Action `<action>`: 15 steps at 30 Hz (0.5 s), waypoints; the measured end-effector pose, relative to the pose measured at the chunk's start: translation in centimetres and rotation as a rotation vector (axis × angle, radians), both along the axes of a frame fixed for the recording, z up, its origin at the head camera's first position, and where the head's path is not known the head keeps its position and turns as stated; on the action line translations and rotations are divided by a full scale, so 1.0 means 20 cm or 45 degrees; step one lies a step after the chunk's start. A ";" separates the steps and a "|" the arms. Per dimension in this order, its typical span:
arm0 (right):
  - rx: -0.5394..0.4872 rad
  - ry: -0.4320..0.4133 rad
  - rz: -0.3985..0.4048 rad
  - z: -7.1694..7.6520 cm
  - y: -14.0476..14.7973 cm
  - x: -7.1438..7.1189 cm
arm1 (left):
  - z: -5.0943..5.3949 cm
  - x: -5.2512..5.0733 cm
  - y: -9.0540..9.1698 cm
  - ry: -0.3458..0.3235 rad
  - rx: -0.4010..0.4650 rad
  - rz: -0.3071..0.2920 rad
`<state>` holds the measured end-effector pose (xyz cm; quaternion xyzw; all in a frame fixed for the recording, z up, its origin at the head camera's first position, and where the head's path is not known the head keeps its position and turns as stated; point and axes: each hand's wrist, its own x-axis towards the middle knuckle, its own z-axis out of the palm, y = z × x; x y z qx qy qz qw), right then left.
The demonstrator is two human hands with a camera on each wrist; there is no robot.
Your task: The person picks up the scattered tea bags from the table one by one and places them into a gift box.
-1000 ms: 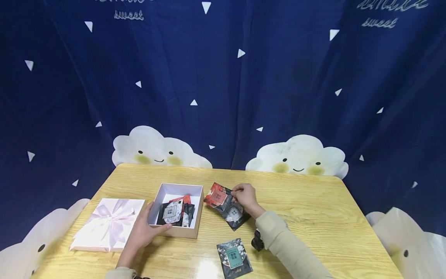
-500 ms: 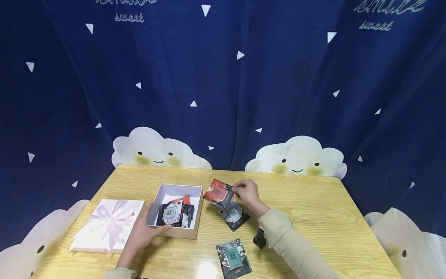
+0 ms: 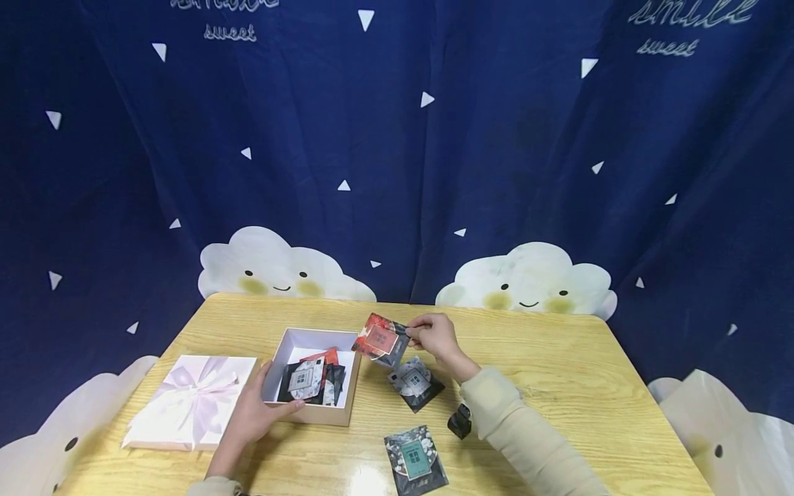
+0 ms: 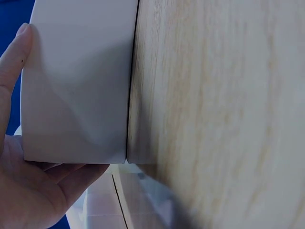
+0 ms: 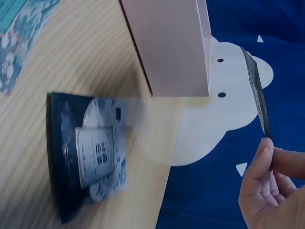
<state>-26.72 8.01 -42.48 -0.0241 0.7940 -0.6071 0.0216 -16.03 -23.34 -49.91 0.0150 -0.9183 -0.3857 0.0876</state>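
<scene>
My right hand (image 3: 434,335) pinches a red-and-black sachet (image 3: 380,339) by its edge, just right of the open box and raised off the table; the right wrist view shows this sachet (image 5: 258,93) edge-on between thumb and fingers. My left hand (image 3: 253,412) holds the near left corner of the box (image 3: 322,413), thumb along the front rim and fingers on the left side. Inside the box lie several sachets (image 3: 305,377), black, white and red. On the table below the right hand is a black-and-white sachet (image 3: 415,384). Nearer me lies one with a green label (image 3: 416,460).
A white lid with a pale ribbon bow (image 3: 197,396) lies left of the box on the wooden table (image 3: 558,399). Behind the table hangs a dark blue curtain (image 3: 397,151) with clouds and triangles. A black device (image 3: 460,421) is at the right wrist.
My right hand has lifted the red-and-black sachet off the black-and-white one and moved it slightly left toward the box. The left hand and the box have stayed put.
</scene>
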 end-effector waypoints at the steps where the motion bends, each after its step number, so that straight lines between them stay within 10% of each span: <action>1: -0.003 -0.002 0.008 0.00 -0.01 0.01 | 0.00 0.00 0.00 -0.001 -0.003 0.002; 15: -0.069 -0.020 0.130 -0.04 -0.21 0.04 | 0.00 0.00 0.00 0.001 -0.013 -0.002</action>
